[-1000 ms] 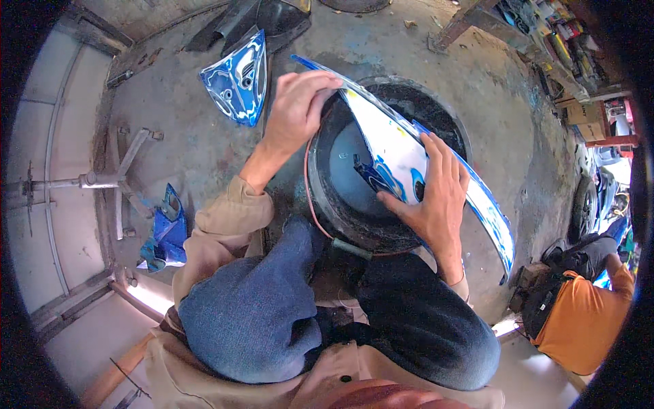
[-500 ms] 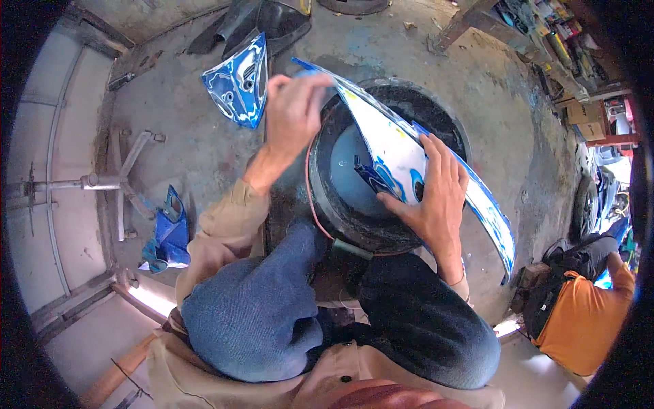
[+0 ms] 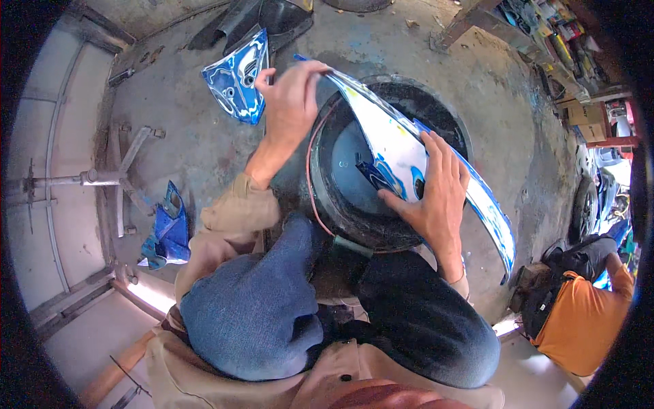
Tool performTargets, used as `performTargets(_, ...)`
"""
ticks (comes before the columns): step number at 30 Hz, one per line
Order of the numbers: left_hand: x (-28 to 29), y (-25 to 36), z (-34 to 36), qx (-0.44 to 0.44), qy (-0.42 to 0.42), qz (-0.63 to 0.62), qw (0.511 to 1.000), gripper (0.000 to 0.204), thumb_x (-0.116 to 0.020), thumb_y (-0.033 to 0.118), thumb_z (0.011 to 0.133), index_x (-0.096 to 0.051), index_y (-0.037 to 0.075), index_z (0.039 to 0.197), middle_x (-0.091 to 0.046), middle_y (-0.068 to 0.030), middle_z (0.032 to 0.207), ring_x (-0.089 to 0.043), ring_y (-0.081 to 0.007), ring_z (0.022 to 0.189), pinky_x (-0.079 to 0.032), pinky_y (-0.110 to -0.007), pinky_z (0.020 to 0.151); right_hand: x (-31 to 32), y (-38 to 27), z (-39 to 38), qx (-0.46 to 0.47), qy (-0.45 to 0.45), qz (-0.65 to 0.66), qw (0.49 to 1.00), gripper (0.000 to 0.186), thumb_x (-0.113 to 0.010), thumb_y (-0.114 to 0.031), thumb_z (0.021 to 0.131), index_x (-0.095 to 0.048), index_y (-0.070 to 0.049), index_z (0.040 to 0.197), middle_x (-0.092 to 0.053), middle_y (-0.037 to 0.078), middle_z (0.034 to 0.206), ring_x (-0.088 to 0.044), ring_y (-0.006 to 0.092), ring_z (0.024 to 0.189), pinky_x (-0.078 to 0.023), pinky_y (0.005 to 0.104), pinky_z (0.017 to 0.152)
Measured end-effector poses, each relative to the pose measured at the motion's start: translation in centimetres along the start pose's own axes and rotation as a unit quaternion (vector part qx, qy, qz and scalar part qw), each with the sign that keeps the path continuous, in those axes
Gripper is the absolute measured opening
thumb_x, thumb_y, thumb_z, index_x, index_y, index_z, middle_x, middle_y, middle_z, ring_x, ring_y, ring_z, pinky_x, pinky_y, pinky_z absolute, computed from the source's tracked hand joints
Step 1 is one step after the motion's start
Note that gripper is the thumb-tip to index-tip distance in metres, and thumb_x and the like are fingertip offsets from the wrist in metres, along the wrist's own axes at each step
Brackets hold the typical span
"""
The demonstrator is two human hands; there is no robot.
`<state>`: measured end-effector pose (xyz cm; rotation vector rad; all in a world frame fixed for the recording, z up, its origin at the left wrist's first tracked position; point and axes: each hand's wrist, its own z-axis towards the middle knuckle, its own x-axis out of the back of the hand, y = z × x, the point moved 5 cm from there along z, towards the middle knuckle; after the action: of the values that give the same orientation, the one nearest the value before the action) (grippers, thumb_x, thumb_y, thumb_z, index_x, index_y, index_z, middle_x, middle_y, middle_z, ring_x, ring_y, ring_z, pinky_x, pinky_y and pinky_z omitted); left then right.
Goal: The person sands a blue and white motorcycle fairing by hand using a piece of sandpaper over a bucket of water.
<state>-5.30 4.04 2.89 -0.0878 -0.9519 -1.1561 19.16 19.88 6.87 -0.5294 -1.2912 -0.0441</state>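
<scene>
A long, pointed motorcycle fairing panel [image 3: 392, 129], white with blue edges and worn, patchy paint, slants across a round black tub [image 3: 320, 198] holding cloudy water. My right hand [image 3: 439, 191] grips its middle, with the thumb on the near side and the fingers over the far edge. At the panel's narrow upper-left end is my left hand [image 3: 289, 105], its fingers bent and pressed together over the tip. Whatever lies under those fingertips is hidden. Just left of that hand, a smaller blue and white panel [image 3: 238, 82] rests on the floor.
Another blue piece [image 3: 167, 232] lies on the floor at the left, near a metal stand [image 3: 126, 177]. Black plastic parts [image 3: 266, 24] sit at the back. A person in an orange top [image 3: 582, 313] is at the right, below a shelf [image 3: 552, 54] of supplies.
My left hand has shifted slightly up and left along the panel's narrow end. The right hand and the panel stay nearly where they were.
</scene>
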Motion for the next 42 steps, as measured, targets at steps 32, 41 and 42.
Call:
performTargets(32, 0.9, 3.2, -1.8, -0.056, 0.008, -0.055, 0.997, 0.021, -0.07, 0.005, 0.103, -0.077, 0.016, 0.12, -0.082, 0.0019, 0.119, -0.075, -0.015, 0.105, -0.035, -0.039, 0.103, -0.1, -0.2, -0.1, -0.008, -0.006, 0.016, 1.0, 0.117, -0.102, -0.041, 0.063, -0.047, -0.009, 0.161, -0.054, 0.02, 0.16, -0.051, 0.0394, 0.149, -0.034, 0.0576, 0.123)
performTargets(41, 0.3, 3.0, -1.9, -0.061, 0.001, -0.044, 0.997, 0.017, -0.07, 0.007, 0.104, -0.079, 0.017, 0.115, -0.082, 0.0022, 0.122, -0.075, -0.0152, 0.108, -0.036, -0.041, 0.103, -0.2, 0.1, -0.2, -0.014, -0.007, 0.003, 1.0, 0.118, -0.103, -0.041, 0.062, -0.047, -0.009, 0.161, -0.054, 0.02, 0.161, -0.051, 0.0401, 0.149, -0.036, 0.0575, 0.122)
performTargets(42, 0.5, 1.3, -1.1, -0.018, 0.009, -0.017, 1.0, 0.017, -0.071, 0.008, 0.104, -0.079, 0.016, 0.115, -0.082, 0.0021, 0.122, -0.075, -0.0156, 0.109, -0.036, -0.041, 0.105, -0.2, 0.0, -0.1, -0.005, 0.0, 0.001, 1.0, 0.118, -0.103, -0.041, 0.062, -0.047, -0.008, 0.161, -0.054, 0.019, 0.161, -0.051, 0.0397, 0.15, -0.036, 0.0573, 0.122)
